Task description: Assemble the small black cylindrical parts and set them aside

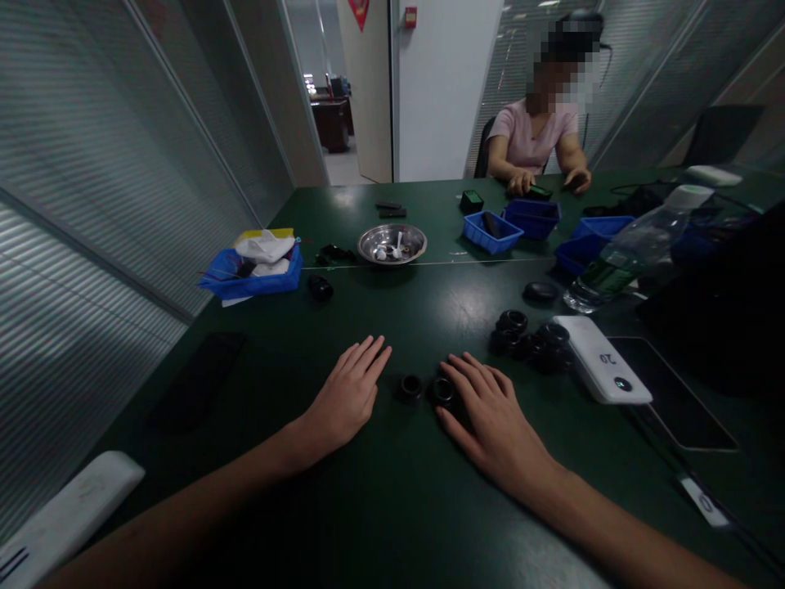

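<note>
Two short black cylinders with hollow, ring-like tops stand side by side near the middle of the table. My right hand (494, 413) has its thumb and index finger around the right-hand black cylinder (442, 391), both fingertips at its sides. Just left of it, the other black cylinder (410, 388) stands free, touched by neither hand. My left hand (347, 393) lies flat on the table, fingers stretched out and nothing in them, a little way left of that free cylinder. Beyond my right hand sits a cluster of similar black cylinders (512, 321).
A white power bank (601, 360), dark phone (668, 393) and plastic bottle (638, 245) stand at right. Farther back are a metal bowl (392, 255), a filled blue tray (251, 285) and blue bins (492, 242). Across the table sits a person (533, 135) handling something.
</note>
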A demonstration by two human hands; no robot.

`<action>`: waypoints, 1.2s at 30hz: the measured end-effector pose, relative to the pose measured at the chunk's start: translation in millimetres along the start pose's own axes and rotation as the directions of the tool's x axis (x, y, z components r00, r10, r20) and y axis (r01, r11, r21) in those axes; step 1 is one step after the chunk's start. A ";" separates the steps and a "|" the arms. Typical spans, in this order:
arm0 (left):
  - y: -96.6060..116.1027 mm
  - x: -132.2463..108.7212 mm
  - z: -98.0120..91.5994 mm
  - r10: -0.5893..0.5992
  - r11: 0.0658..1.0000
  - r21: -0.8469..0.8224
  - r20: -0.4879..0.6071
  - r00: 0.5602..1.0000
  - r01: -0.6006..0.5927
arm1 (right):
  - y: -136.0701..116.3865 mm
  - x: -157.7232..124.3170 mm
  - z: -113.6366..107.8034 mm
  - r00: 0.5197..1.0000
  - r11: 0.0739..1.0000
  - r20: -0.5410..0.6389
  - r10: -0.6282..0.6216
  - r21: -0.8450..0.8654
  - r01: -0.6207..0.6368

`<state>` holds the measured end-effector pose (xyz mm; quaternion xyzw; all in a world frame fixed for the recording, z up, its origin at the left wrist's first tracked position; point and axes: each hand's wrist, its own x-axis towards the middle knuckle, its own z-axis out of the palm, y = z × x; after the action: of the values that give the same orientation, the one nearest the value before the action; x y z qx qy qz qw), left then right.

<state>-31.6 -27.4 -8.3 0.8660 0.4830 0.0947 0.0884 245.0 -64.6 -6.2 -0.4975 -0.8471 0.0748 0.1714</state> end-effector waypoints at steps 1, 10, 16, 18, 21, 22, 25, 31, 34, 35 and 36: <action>0.2 0.1 -0.5 -0.002 1.000 0.000 0.009 1.000 0.002 | -0.1 0.0 -0.5 1.000 1.000 -0.008 -0.008 0.016 0.008; -1.7 -1.0 1.4 -0.015 1.000 -0.005 0.008 1.000 0.015 | -2.4 1.9 -7.0 0.997 0.992 -0.050 -0.064 0.110 0.069; 0.1 -0.2 -1.8 -0.014 1.000 0.001 0.017 1.000 0.014 | -6.2 7.6 -6.8 0.999 0.991 -0.043 -0.031 0.131 0.037; 0.4 0.0 -2.3 -0.011 1.000 0.003 0.017 1.000 0.011 | -6.3 9.2 -7.3 0.998 0.988 -0.059 -0.003 0.157 0.012; -0.6 -0.1 -1.1 -0.008 1.000 -0.001 0.003 1.000 0.008 | -10.0 11.4 -11.0 0.988 0.972 -0.147 0.038 0.234 -0.003; -1.1 -0.2 -0.5 -0.007 1.000 -0.002 0.000 1.000 0.007 | -12.9 12.5 -12.8 0.982 0.965 -0.185 0.040 0.261 0.010; -1.7 -0.5 0.6 -0.005 1.000 0.004 0.003 1.000 0.004 | -25.0 17.6 -16.6 0.971 0.951 -0.239 -0.027 0.294 0.099; 0.1 -0.5 0.1 -0.009 0.999 0.031 0.007 1.000 0.009 | -38.6 29.1 -9.3 0.989 0.965 -0.101 -0.109 0.229 0.129; -0.2 -0.1 1.5 -0.012 0.999 0.034 -0.005 1.000 0.012 | -38.9 31.1 -6.8 0.992 0.965 -0.079 -0.102 0.233 0.117; -0.4 0.0 2.1 -0.012 0.999 0.037 -0.008 1.000 0.012 | -39.1 31.5 -7.1 0.992 0.966 -0.077 -0.104 0.231 0.119; -0.7 0.1 2.6 -0.012 0.999 0.039 -0.011 1.000 0.012 | -39.2 31.8 -8.1 0.991 0.966 -0.077 -0.108 0.226 0.123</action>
<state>-31.5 -27.0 -10.9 0.8641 0.4904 0.0893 0.0696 201.8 -56.8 19.8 -0.4261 -0.8544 0.1462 0.2589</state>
